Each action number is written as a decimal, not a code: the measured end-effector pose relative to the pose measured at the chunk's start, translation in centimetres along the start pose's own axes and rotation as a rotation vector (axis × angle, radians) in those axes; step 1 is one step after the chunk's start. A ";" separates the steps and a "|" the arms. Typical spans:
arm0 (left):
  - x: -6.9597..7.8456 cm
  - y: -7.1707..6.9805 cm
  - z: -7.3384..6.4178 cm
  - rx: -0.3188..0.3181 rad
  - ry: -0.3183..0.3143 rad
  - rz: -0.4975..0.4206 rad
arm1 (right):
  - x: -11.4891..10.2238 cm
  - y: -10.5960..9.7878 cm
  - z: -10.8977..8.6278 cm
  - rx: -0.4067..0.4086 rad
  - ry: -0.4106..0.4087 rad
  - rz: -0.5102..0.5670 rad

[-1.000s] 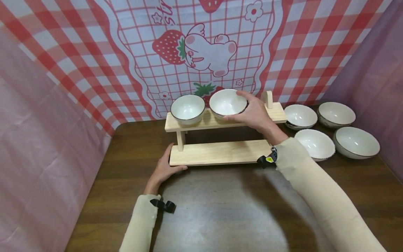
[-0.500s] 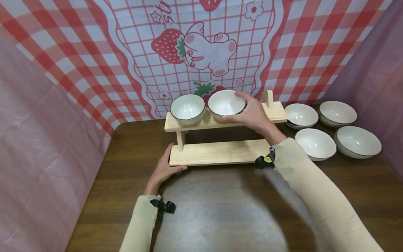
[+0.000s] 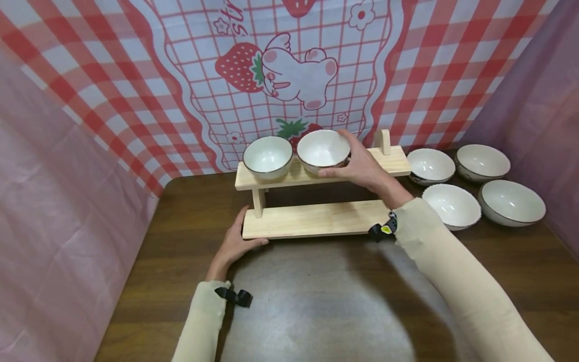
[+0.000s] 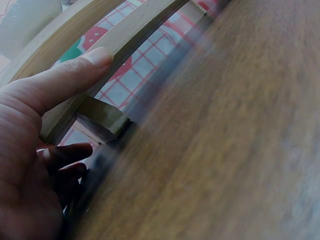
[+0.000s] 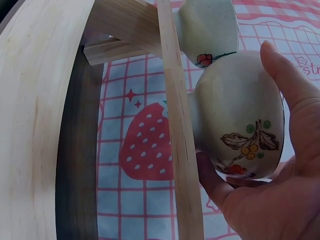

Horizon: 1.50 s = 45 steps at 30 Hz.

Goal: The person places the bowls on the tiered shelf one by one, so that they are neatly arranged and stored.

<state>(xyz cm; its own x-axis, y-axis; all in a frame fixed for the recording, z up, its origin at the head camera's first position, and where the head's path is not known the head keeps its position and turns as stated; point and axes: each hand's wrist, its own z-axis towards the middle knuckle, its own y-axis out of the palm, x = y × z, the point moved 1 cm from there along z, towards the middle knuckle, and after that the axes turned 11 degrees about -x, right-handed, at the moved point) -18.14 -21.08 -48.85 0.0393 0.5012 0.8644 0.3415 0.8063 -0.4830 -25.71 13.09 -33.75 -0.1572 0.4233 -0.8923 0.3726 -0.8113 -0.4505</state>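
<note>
A two-tier wooden rack (image 3: 312,219) stands on the table, its upper board carrying two bowls. My right hand (image 3: 364,168) holds the right-hand white bowl (image 3: 323,149), thumb at the near side and fingers round the far side. In the right wrist view this bowl (image 5: 235,100) shows a painted leaf-and-berry pattern and stands at the upper board's edge. Close on its left is a pale greenish bowl (image 3: 268,157) with a dark rim. My left hand (image 3: 236,245) grips the lower board's left end; in the left wrist view the thumb lies along the board (image 4: 142,27).
On the table (image 3: 190,261) right of the rack sit several more bowls, including a white one (image 3: 451,205) and a pale one (image 3: 511,202). A small upright wooden end piece (image 3: 385,142) rises at the upper board's right. A checked strawberry cloth (image 3: 298,75) hangs behind.
My right hand and the white bowl have shifted slightly left, closer to the pale greenish bowl. The left hand keeps its hold on the rack's lower board.
</note>
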 end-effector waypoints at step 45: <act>-0.1 0.0 0.0 -0.010 -0.009 0.000 | -0.4 -4.0 -4.5 0.105 -0.016 -0.124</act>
<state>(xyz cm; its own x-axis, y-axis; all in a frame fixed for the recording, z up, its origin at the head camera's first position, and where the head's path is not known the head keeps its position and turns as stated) -18.12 -21.14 -48.89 0.0311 0.5035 0.8634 0.3505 0.8035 -0.4812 -23.03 18.04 -31.47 -0.2111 0.5166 -0.8298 0.2519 -0.7915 -0.5568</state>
